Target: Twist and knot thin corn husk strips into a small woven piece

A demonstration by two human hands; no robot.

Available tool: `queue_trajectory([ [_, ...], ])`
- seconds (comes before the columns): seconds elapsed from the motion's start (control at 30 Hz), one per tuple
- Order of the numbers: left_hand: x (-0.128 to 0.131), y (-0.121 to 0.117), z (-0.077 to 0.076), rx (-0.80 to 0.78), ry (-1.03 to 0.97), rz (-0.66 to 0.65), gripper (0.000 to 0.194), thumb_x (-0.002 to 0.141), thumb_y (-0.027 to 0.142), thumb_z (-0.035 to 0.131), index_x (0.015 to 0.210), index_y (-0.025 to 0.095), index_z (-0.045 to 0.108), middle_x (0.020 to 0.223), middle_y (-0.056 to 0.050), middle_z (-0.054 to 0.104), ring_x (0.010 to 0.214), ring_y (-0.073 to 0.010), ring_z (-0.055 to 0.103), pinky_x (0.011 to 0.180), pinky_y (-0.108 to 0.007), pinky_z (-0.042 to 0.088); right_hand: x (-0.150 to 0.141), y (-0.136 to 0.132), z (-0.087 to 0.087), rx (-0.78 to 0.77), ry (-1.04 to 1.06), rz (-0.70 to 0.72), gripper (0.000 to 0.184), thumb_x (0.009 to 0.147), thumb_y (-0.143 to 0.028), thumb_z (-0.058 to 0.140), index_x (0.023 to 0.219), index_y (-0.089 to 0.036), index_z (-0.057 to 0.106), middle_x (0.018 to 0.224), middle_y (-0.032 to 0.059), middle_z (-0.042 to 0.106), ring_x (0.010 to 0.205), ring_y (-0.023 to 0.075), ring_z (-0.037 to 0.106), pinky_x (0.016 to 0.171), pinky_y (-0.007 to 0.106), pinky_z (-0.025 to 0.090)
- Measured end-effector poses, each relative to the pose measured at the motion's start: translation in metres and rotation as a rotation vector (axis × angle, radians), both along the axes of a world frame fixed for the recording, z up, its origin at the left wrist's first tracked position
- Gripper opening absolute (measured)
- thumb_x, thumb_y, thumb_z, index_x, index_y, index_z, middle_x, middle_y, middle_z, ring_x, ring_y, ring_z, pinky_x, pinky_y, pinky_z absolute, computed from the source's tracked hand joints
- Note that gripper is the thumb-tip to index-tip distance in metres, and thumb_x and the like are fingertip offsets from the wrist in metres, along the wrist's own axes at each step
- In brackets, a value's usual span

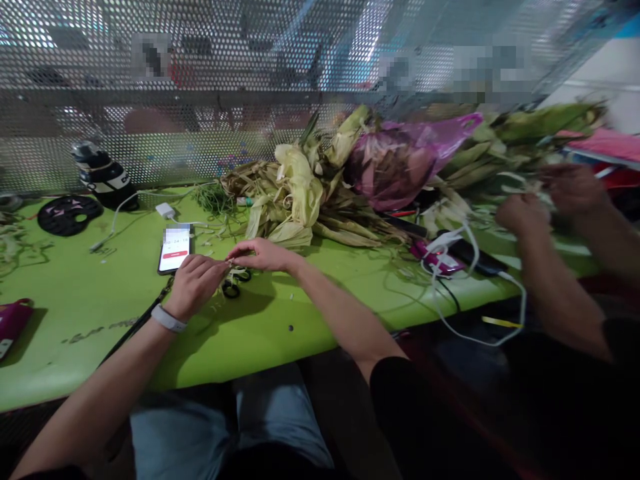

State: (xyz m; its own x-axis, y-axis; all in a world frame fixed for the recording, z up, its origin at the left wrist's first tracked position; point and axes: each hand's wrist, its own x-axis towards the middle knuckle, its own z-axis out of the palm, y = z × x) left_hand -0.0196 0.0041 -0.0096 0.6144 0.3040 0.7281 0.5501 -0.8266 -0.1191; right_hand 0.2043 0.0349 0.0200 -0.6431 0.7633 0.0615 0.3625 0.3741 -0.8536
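Over the green table, my left hand (197, 283) pinches a small pale strip (231, 263) that looks like corn husk. Its details are too small to make out. My right hand (264, 255) meets it from the other side, fingertips closed on the same strip. Just beneath the fingers lies a pair of scissors (231, 289); its black handle loops show and its blades are hidden. A phone (175, 248) with a lit screen lies just behind my left hand. Dried corn husks (300, 193) are heaped beyond my right hand.
A co-worker's hands (525, 210) work at the right. Behind are a purple plastic bag (395, 160), a dark bottle (105, 177) and a black palette-shaped piece (69, 215). A white cable (475, 337) loops over the front edge. A perforated metal screen (200, 147) bounds the back.
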Motion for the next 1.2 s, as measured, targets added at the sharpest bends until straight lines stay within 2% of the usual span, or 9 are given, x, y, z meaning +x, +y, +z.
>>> queue_trajectory([
  [0.1, 0.0, 0.0, 0.0, 0.022, 0.015, 0.003, 0.012, 0.089, 0.02, 0.062, 0.1, 0.019, 0.068, 0.087, -0.005, 0.076, 0.076, -0.0178, 0.066, 0.07, -0.033, 0.047, 0.005, 0.006, -0.004, -0.084, 0.004, 0.091, 0.027, 0.087, -0.03, 0.065, 0.107, -0.014, 0.071, 0.106, 0.0075, 0.073, 0.097, 0.0155, 0.065, 0.092, 0.031, 0.048],
  [0.33, 0.0, -0.001, 0.003, 0.057, 0.025, -0.033, 0.013, 0.089, 0.017, 0.063, 0.101, 0.018, 0.067, 0.091, -0.004, 0.076, 0.079, -0.018, 0.066, 0.071, -0.033, 0.049, 0.005, 0.016, -0.019, -0.255, 0.133, 0.131, 0.025, 0.083, -0.027, 0.069, 0.103, -0.013, 0.072, 0.097, 0.0048, 0.073, 0.086, 0.011, 0.065, 0.09, 0.028, 0.048],
  [0.5, -0.001, 0.0, 0.002, 0.032, -0.002, -0.043, 0.014, 0.089, 0.017, 0.063, 0.103, 0.019, 0.066, 0.091, -0.004, 0.076, 0.081, -0.0184, 0.066, 0.072, -0.033, 0.049, 0.004, 0.017, -0.022, -0.318, 0.207, 0.158, 0.025, 0.08, -0.028, 0.072, 0.1, -0.013, 0.07, 0.092, 0.0035, 0.071, 0.083, 0.0101, 0.063, 0.087, 0.028, 0.049],
  [0.63, -0.001, 0.001, 0.0, 0.007, -0.034, -0.048, 0.016, 0.088, 0.017, 0.064, 0.103, 0.018, 0.066, 0.091, -0.006, 0.075, 0.081, -0.0184, 0.066, 0.072, -0.033, 0.05, 0.003, 0.012, -0.017, -0.251, 0.187, 0.133, 0.024, 0.08, -0.031, 0.071, 0.096, -0.013, 0.069, 0.09, 0.0029, 0.069, 0.081, 0.0106, 0.062, 0.082, 0.027, 0.048],
  [0.87, -0.001, 0.003, -0.004, -0.021, -0.059, -0.038, 0.015, 0.087, 0.017, 0.065, 0.102, 0.018, 0.067, 0.089, -0.007, 0.075, 0.08, -0.0189, 0.065, 0.071, -0.033, 0.05, -0.003, 0.004, -0.011, -0.066, 0.158, -0.013, 0.018, 0.08, -0.03, 0.066, 0.088, -0.014, 0.067, 0.085, 0.0024, 0.068, 0.079, 0.0127, 0.06, 0.079, 0.03, 0.047],
  [1.2, 0.0, 0.003, -0.003, -0.046, -0.068, -0.041, 0.014, 0.088, 0.016, 0.064, 0.102, 0.017, 0.067, 0.09, -0.007, 0.075, 0.081, -0.0185, 0.066, 0.073, -0.033, 0.052, -0.005, 0.005, -0.012, -0.025, 0.2, -0.132, 0.019, 0.079, -0.031, 0.063, 0.088, -0.014, 0.065, 0.088, 0.0039, 0.066, 0.081, 0.0145, 0.059, 0.079, 0.031, 0.046],
])
